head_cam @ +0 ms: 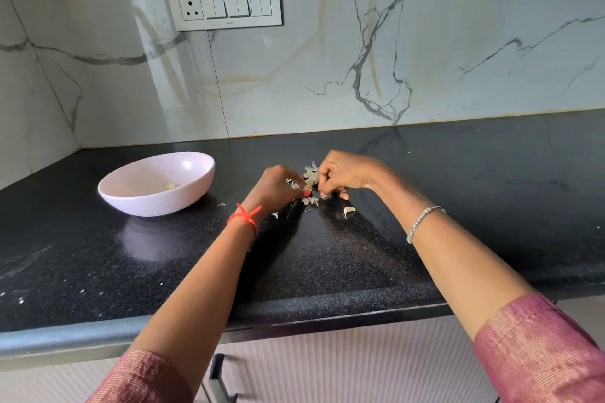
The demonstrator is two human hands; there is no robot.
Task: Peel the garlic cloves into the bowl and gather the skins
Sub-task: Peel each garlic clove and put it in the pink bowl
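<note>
Two hands meet over a small pile of garlic skins (pixel 311 175) on a black speckled desk (pixel 360 255). The left hand (pixel 278 186) and the right hand (pixel 347 173) each close a curled grip on the skins. A pale garlic piece (pixel 349 212) lies just beside them. To the left, well apart, a pink bowl (pixel 147 203) holds a peeled clove (pixel 169 186).

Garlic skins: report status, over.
Left hand, right hand both pinching papery white garlic skins on black counter. Pale pink bowl left, peeled garlic inside. Nothing blocking.
</note>
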